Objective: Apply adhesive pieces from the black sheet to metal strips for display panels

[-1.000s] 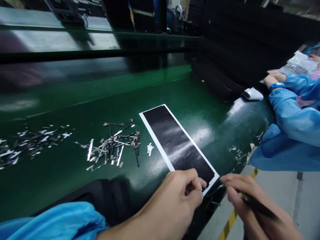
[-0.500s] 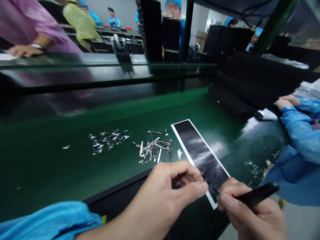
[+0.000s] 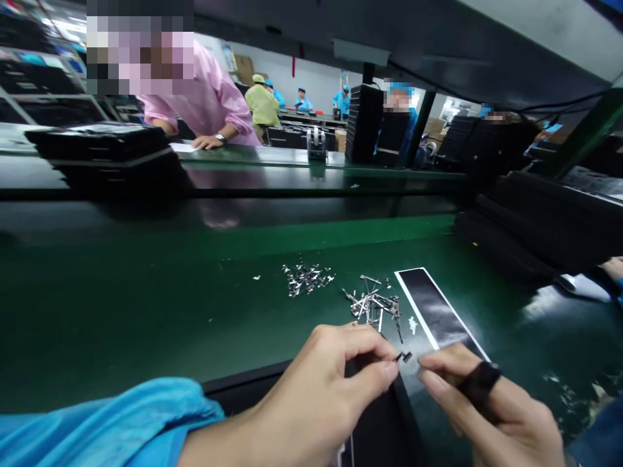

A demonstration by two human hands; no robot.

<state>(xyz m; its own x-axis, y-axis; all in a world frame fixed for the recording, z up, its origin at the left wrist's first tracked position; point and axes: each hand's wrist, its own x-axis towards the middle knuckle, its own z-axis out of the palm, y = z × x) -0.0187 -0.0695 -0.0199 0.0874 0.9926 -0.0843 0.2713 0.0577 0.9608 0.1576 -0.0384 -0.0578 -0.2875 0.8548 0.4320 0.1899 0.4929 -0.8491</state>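
Observation:
My left hand (image 3: 331, 379) pinches a small dark flex cable (image 3: 407, 357) between thumb and forefinger, its connector end sticking out to the right. Close by on the right, my right hand (image 3: 496, 405) is closed around a slim black tool (image 3: 481, 381); its tip is hidden and its exact kind does not show. A small gap separates the cable from the right fingertips. Beyond my hands lies a loose pile of flex cables (image 3: 374, 303). Below my left hand is a black tray (image 3: 257, 383), partly covered by the hand and sleeve.
A white-edged black sheet (image 3: 445, 308) lies on the green bench (image 3: 160, 298), beside small white pieces (image 3: 413, 325). Another pile of small parts (image 3: 306, 279) sits farther left. Black trays (image 3: 107, 155) are stacked at far left, more (image 3: 545, 227) at right. A person in pink (image 3: 214, 97) leans over opposite.
My view has swung left, so the bench things appear farther right. My right hand has drawn away from the cable, while my left hand keeps its pinch on it.

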